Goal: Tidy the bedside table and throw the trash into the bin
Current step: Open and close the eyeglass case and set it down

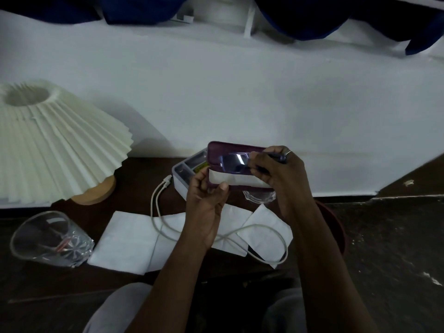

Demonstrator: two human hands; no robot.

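Head view shows the left hand [207, 198] gripping the lower left corner of an open maroon glasses case [230, 162] held above the dark bedside table [134, 171], while the right hand [280, 173] pinches a pair of glasses [236, 161] at the case's mouth.

A lamp [55, 145] stands at the back left of the bench [134, 179], with a glass [51, 239] lying on its side in front of it. Right of the glass, napkins [129, 241] lie spread, a cable [156, 207] looping over them. Behind them sits a tray [185, 174]. Both hands hold a glasses case [230, 164] above the tray, with a second glass [259, 197] beneath.
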